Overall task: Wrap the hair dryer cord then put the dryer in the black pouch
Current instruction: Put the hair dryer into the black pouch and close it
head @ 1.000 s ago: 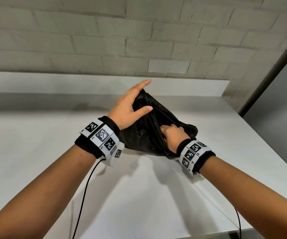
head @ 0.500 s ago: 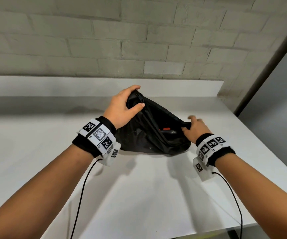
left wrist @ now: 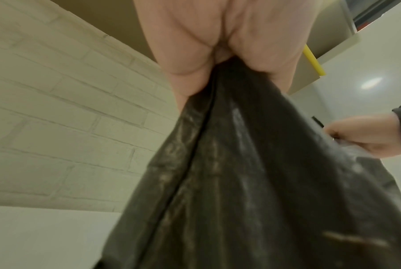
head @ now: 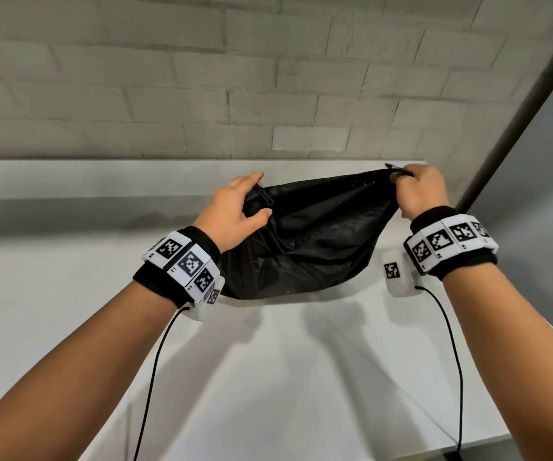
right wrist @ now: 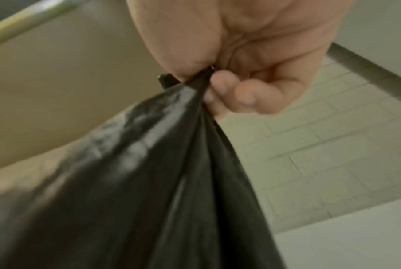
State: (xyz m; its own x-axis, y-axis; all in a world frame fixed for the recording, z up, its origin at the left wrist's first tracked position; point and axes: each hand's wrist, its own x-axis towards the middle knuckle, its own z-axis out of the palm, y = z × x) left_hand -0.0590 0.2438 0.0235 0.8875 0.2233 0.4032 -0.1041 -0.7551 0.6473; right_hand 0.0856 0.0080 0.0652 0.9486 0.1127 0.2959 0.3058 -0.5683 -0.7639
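A black fabric pouch [head: 315, 241] hangs stretched between both hands above the white table [head: 268, 377]. My left hand [head: 235, 207] grips its left top corner beside the zipper pull [head: 265, 197]. At the other top corner, my right hand [head: 418, 191] pinches the fabric and holds it raised. The left wrist view shows the pouch [left wrist: 241, 182] bunched under my left hand [left wrist: 220, 60]. Seen from the right wrist, my right hand [right wrist: 208, 81] squeezes the gathered pouch [right wrist: 149, 182] between thumb and fingers. The hair dryer is hidden inside the pouch or out of sight.
A pale brick wall [head: 202, 94] rises behind a low white ledge [head: 69, 178] at the table's back. The table's right edge [head: 534, 344] drops to a grey floor. Thin black cables [head: 148, 387] hang from both wrist bands.
My right hand left the pouch's opening, took the right top corner and pulled it up and to the right. The pouch went from slumped on the table to stretched between both hands.
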